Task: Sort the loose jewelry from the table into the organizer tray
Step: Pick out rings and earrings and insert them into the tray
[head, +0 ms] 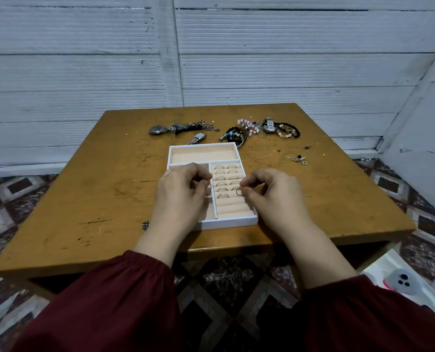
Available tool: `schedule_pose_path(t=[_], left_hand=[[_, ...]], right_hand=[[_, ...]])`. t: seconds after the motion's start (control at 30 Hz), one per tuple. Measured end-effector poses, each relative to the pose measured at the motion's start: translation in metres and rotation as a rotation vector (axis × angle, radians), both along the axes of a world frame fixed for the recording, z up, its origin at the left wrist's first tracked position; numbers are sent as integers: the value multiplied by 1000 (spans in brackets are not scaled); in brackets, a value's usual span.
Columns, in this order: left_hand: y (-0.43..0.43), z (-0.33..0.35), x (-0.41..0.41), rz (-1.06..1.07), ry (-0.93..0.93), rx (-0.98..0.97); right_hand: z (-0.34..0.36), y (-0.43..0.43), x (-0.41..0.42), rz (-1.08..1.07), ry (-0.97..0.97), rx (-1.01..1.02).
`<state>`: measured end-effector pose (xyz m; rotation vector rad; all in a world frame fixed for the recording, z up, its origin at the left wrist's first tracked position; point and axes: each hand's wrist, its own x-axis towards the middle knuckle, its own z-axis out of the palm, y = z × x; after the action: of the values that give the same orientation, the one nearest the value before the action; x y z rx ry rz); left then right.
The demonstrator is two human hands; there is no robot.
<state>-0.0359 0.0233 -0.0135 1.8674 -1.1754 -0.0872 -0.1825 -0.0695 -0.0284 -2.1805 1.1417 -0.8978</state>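
Head view: right hand (274, 196) pinches a ring (239, 191) over the organizer tray (226, 223). Push it gently into the slot (left hand (180, 191) curled; cannot tell if it holds anything).

White-walled tray (232, 221) with peach lining — ochre table (84, 186), maroon sleeves (114, 301), pink beads (246, 121).

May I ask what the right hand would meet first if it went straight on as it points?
Probably the peach padded ring rolls of the white organizer tray, just below the thin metal ring the right hand pinches; depth is unclear.
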Motion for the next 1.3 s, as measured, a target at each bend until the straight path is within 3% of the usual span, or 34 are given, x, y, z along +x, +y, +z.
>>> schedule_pose_path(t=[0.27,0.57,1.1,1.3], left_hand=[[0,-1,0,7,-1,-1],[0,0,0,18,-15,-2],[1,1,3,28,-27,-20],[1,-1,4,32,-49,-32]], right_hand=[[6,3,0,4,202,-158],[7,5,-1,52,271,-187],[-3,-6,-2,36,4,14],[-4,-7,1,13,-6,41]])
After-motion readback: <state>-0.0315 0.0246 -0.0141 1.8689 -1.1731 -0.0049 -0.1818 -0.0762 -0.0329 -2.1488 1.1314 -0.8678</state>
